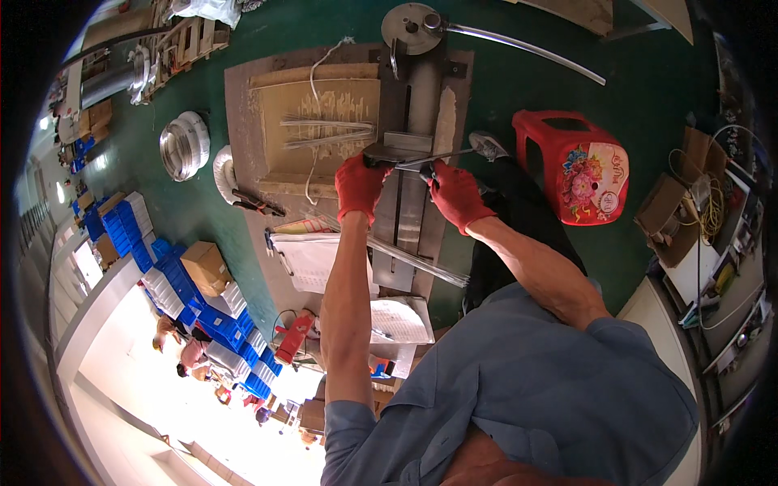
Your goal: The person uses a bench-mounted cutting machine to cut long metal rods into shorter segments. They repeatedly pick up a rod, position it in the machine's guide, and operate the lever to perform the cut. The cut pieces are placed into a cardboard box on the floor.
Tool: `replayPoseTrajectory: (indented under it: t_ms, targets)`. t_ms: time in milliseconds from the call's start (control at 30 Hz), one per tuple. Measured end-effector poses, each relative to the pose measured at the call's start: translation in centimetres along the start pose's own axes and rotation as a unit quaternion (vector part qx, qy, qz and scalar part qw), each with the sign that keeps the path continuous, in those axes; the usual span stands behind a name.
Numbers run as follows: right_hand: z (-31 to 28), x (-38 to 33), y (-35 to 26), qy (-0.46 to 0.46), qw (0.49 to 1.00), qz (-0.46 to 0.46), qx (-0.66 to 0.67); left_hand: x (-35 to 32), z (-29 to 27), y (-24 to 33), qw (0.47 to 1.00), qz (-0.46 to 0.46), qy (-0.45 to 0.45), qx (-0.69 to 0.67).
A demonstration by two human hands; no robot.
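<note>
My left hand, in a red glove, is closed at a dark, flattened piece on the left side of a metal bench machine. What its fingers grip is hidden. Across the machine from it, my right hand, also red-gloved, is closed around a small dark handle. A thin metal rod slants between the hands and past the right one. Just beyond them sits a metal block on the machine. At its far end are a round plate and a long lever.
Thin wires lie in a shallow wooden tray; another wire bundle crosses the bench nearer me. Pliers and papers are at left. A red stool stands right, wire coils on the floor left.
</note>
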State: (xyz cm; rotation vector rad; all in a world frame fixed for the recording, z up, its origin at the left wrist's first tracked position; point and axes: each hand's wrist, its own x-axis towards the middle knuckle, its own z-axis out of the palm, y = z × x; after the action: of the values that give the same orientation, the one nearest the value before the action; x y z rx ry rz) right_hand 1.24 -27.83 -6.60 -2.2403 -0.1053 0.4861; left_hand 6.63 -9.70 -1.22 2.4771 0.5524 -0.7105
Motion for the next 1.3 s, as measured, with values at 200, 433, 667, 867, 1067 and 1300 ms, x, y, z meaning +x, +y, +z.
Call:
replayPoseTrajectory:
  t_ms: [200, 433, 667, 867, 1067, 1300]
  targets:
    - [0.1, 0.0, 0.1, -0.006, 1.000, 0.003, -0.002, -0.2, -0.3, 0.3, 0.999, -0.020, -0.018, -0.045]
    - [0.3, -0.1, 0.2, 0.001, 1.000, -0.008, -0.008, -0.6, -0.5, 0.7, 0.999, 0.034, 0.016, -0.006]
    - [0.3, -0.1, 0.3, 0.011, 1.000, -0.016, 0.012, -0.6, -0.6, 0.9, 0.999, -0.007, -0.008, -0.046]
    - [0.0, 0.0, 0.1, 0.009, 1.000, -0.012, 0.013, -0.5, -0.4, 0.6, 0.999, 0.024, 0.009, -0.038]
    - [0.2, 0.0, 0.3, 0.010, 0.999, -0.006, 0.033, 0.0, 0.0, -0.2, 0.999, 0.008, 0.000, -0.049]
    - [0.3, -0.1, 0.2, 0.028, 0.999, -0.012, 0.044, 0.3, 0.2, -0.7, 1.000, 0.016, 0.000, -0.020]
